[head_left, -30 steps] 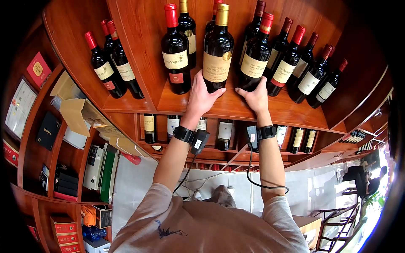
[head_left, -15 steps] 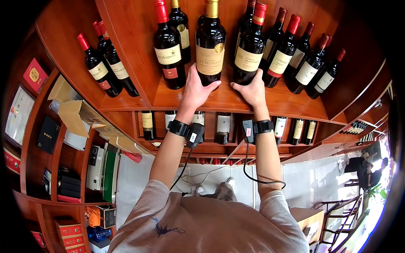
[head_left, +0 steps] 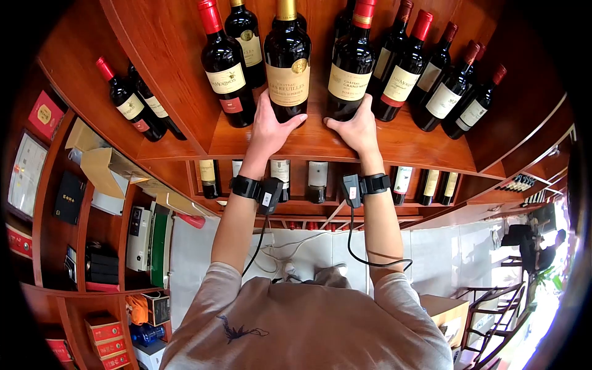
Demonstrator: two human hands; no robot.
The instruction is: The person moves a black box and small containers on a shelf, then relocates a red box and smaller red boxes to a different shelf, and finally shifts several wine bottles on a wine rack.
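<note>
On the wooden shelf, my left hand [head_left: 269, 128] is curled round the lower left side of a gold-capped wine bottle [head_left: 288, 74], its thumb across the base. My right hand [head_left: 359, 128] grips the lower right side of a red-capped wine bottle [head_left: 350, 68] with a cream label, thumb at its bottom edge. Both bottles are upright, with a narrow gap between them. The fingers behind the glass are partly hidden. To the left stands a red-capped bottle [head_left: 227, 74] with a cream and red label; to the right is a similar bottle [head_left: 398, 77].
More wine bottles [head_left: 443, 98] line the right of this shelf, and others [head_left: 317, 179] sit on the shelf below. A divider [head_left: 161, 74] separates the left compartment. Cables [head_left: 349, 240] hang from devices on both wrists. Opened cardboard [head_left: 102, 163] juts out at left; chairs [head_left: 493, 308] stand at right.
The view has shifted, so shelf, bottles and hands appear further left and slightly higher. Both hands have stayed on the same two bottles.
</note>
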